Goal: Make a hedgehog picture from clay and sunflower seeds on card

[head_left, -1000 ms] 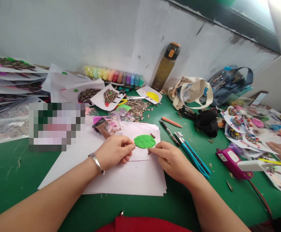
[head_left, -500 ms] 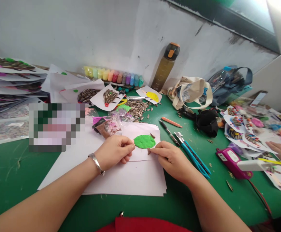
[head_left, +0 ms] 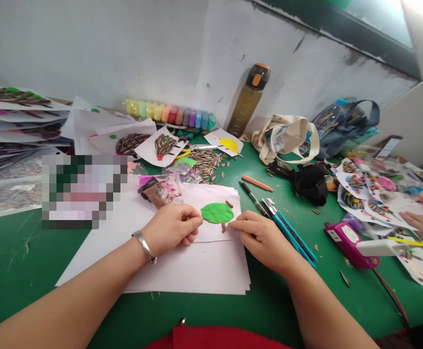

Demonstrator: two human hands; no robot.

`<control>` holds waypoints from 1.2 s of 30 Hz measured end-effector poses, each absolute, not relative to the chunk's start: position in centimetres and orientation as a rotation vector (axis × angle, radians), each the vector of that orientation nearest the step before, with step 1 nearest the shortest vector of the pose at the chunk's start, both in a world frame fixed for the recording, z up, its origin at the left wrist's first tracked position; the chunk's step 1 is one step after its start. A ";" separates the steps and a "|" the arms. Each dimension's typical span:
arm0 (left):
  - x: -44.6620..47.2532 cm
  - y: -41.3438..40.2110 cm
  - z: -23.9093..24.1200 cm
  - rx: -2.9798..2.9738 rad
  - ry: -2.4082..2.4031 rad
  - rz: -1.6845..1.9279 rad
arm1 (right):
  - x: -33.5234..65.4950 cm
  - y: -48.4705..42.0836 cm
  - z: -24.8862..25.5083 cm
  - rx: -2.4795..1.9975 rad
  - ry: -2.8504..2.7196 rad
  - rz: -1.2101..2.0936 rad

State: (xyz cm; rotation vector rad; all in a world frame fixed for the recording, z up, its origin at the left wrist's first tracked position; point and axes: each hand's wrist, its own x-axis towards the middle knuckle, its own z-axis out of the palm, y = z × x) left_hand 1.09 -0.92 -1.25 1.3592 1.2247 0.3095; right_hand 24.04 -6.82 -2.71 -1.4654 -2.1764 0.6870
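Two brown pieces (head_left: 223, 228) are in place, one touching the upper right of the green clay oval (head_left: 217, 213), the other at its lower edge. The oval lies on a small white card (head_left: 206, 235), its face bare. Judged against the seed-covered card (head_left: 147, 151) nearby, work is at an early stage. Left hand (head_left: 177, 226): thumb and forefinger meet beside the oval's left end; anything pinched cannot be told. Right hand (head_left: 259, 237): forefinger extended just beside the lower piece; grip unclear.
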 end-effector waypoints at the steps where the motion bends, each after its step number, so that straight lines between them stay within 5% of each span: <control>1: 1.1 -0.9 -1.3 1.360 1.229 0.306 | 24.1 -6.8 -2.7 -1.469 -2.179 0.685; 36: 0.9 -1.0 -1.3 1.344 1.199 0.316 | 23.3 -7.0 -2.4 -1.344 -2.336 0.580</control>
